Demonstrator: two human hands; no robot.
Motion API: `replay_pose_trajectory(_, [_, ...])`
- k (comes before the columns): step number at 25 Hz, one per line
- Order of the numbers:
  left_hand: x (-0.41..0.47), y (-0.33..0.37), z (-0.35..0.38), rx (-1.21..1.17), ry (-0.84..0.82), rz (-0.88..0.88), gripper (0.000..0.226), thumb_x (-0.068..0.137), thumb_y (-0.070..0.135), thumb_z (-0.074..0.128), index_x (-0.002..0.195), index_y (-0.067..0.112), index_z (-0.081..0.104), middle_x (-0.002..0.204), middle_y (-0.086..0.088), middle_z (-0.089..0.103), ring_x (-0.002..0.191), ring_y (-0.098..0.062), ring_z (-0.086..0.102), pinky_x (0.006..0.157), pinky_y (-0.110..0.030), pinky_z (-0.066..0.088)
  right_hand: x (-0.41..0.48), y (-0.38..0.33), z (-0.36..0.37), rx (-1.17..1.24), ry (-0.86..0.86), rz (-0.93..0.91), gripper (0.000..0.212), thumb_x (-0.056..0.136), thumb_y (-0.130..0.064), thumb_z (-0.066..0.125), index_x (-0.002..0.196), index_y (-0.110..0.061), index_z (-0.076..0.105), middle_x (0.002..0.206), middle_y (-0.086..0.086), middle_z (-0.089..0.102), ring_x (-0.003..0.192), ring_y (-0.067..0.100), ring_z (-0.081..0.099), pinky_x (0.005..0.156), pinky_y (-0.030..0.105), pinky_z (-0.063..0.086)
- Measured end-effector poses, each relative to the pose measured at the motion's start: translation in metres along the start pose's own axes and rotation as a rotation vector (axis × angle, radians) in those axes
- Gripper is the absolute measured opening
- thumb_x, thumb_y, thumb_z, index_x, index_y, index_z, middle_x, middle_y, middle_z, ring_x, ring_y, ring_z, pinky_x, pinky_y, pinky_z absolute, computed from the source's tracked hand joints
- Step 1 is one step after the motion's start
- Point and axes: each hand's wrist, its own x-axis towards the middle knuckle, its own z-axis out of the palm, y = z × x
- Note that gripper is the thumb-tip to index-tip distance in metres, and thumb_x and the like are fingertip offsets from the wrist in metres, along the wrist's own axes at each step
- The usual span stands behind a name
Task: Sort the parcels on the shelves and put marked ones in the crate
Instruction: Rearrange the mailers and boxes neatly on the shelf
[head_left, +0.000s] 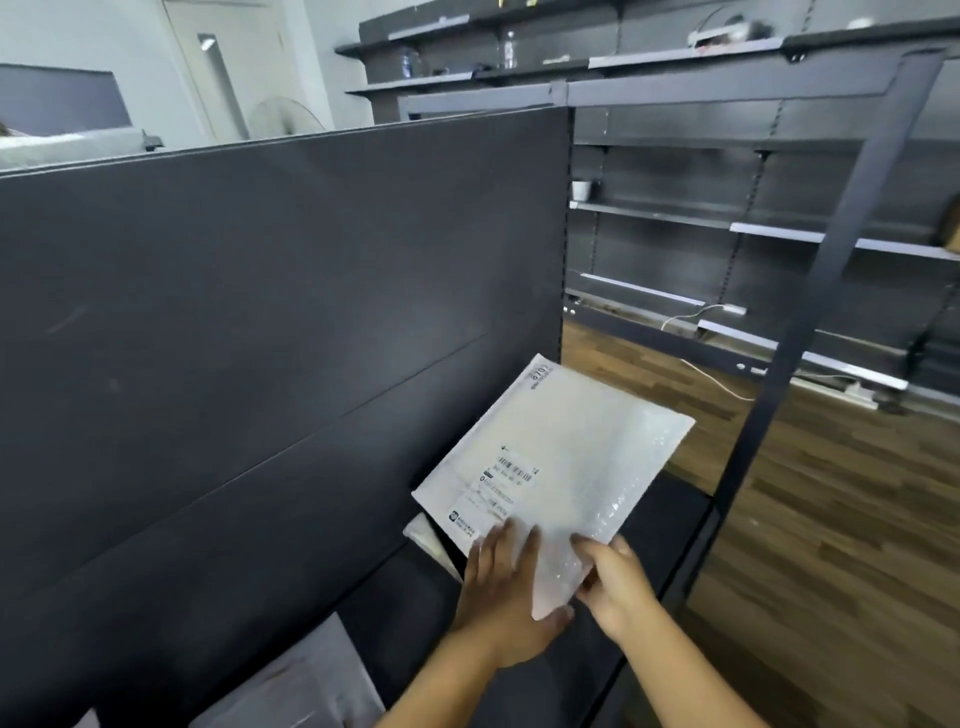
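A white bubble-mailer parcel with a printed shipping label and a number written on its far corner is held up above the dark shelf. My left hand grips its near edge, fingers on top and thumb underneath. My right hand pinches the near right corner of the same parcel. Under it, another white parcel lies on the shelf, mostly hidden. A grey parcel lies at the bottom left. No crate is in view.
A tall dark back panel rises just left of the parcel. A slanted metal upright stands to the right. Beyond it are wood flooring, a white cable, and grey shelving with bottles and a small cup.
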Motion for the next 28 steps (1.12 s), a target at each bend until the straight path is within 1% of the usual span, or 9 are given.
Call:
replay_pose_trajectory(4, [-0.049, 0.019, -0.015, -0.092, 0.169, -0.067, 0.09, 0.078, 0.076, 0.006, 0.149, 0.025, -0.014, 0.157, 0.004, -0.025, 0.145, -0.018, -0.023, 0.116, -0.036, -0.016, -0.044, -0.03, -0.019, -0.084, -0.141, -0.15, 0.033, 0.091, -0.003, 0.054, 0.122, -0.015, 0.054, 0.113, 0.006, 0.067, 0.105, 0.026, 0.063, 0.091, 0.044, 0.05])
replay_pose_trajectory(8, [-0.099, 0.013, -0.042, -0.194, 0.436, -0.239, 0.071, 0.095, 0.052, 0.031, 0.15, 0.029, -0.007, 0.158, -0.003, -0.018, 0.146, -0.022, -0.016, 0.119, -0.041, -0.009, -0.1, -0.06, -0.038, -0.121, -0.301, -0.268, 0.028, 0.093, -0.007, 0.052, 0.118, -0.02, 0.055, 0.111, -0.002, 0.067, 0.102, 0.017, 0.064, 0.091, 0.036, 0.05])
replay_pose_trajectory(10, [-0.122, 0.006, -0.057, -0.32, 0.603, -0.297, 0.069, 0.093, 0.046, 0.043, 0.15, 0.025, 0.01, 0.159, -0.008, 0.001, 0.147, -0.026, 0.002, 0.12, -0.042, 0.007, -0.12, -0.069, -0.044, -0.153, -0.371, -0.307, 0.027, 0.094, -0.007, 0.049, 0.114, -0.025, 0.056, 0.112, -0.003, 0.066, 0.103, 0.015, 0.063, 0.088, 0.032, 0.051])
replay_pose_trajectory(12, [-0.154, 0.004, -0.071, -0.603, 0.704, -0.272, 0.069, 0.087, 0.044, 0.053, 0.143, 0.021, 0.022, 0.148, -0.004, 0.029, 0.137, -0.025, 0.031, 0.112, -0.039, 0.029, -0.139, -0.073, -0.048, -0.174, -0.414, -0.325, 0.027, 0.095, -0.005, 0.048, 0.115, -0.022, 0.056, 0.112, -0.001, 0.066, 0.101, 0.017, 0.063, 0.087, 0.032, 0.051])
replay_pose_trajectory(15, [-0.2, 0.004, -0.08, -0.962, 0.727, -0.304, 0.068, 0.089, 0.027, 0.061, 0.143, 0.021, 0.02, 0.127, -0.001, 0.052, 0.112, -0.017, 0.055, 0.096, -0.035, 0.047, -0.162, -0.075, -0.045, -0.185, -0.452, -0.345, 0.026, 0.095, -0.005, 0.048, 0.114, -0.019, 0.056, 0.108, 0.001, 0.066, 0.097, 0.017, 0.063, 0.083, 0.032, 0.05])
replay_pose_trajectory(17, [-0.224, -0.002, -0.08, -0.971, 0.747, -0.352, 0.05, 0.089, 0.018, 0.063, 0.133, 0.017, 0.038, 0.118, -0.002, 0.06, 0.106, -0.018, 0.06, 0.091, -0.033, 0.05, -0.175, -0.075, -0.039, -0.199, -0.465, -0.356, 0.027, 0.095, -0.005, 0.048, 0.117, -0.019, 0.055, 0.108, 0.0, 0.066, 0.096, 0.016, 0.063, 0.081, 0.03, 0.05])
replay_pose_trajectory(19, [-0.246, -0.006, -0.081, -0.975, 0.741, -0.362, 0.024, 0.086, 0.015, 0.065, 0.107, 0.02, 0.054, 0.112, -0.005, 0.066, 0.102, -0.02, 0.064, 0.086, -0.035, 0.054, -0.184, -0.076, -0.029, -0.222, -0.457, -0.367, 0.029, 0.095, -0.006, 0.048, 0.12, -0.02, 0.053, 0.107, -0.002, 0.064, 0.096, 0.015, 0.061, 0.081, 0.029, 0.049])
replay_pose_trajectory(25, [-0.305, 0.006, -0.095, -0.973, 0.841, -0.302, 0.016, 0.086, 0.014, 0.066, 0.094, 0.017, 0.052, 0.098, -0.005, 0.07, 0.093, -0.023, 0.067, 0.082, -0.042, 0.057, -0.188, -0.066, 0.019, -0.393, -0.35, -0.385, 0.023, 0.094, -0.009, 0.046, 0.112, -0.02, 0.056, 0.105, 0.002, 0.061, 0.099, 0.023, 0.057, 0.094, 0.042, 0.046])
replay_pose_trajectory(28, [-0.325, 0.018, -0.11, -0.858, 0.868, -0.221, 0.015, 0.087, 0.016, 0.064, 0.09, 0.021, 0.051, 0.091, 0.001, 0.07, 0.086, -0.017, 0.067, 0.071, -0.036, 0.055, -0.184, -0.051, 0.039, -0.458, -0.355, -0.363, 0.031, 0.09, -0.006, 0.044, 0.116, -0.013, 0.059, 0.112, 0.006, 0.064, 0.103, 0.027, 0.059, 0.097, 0.045, 0.046])
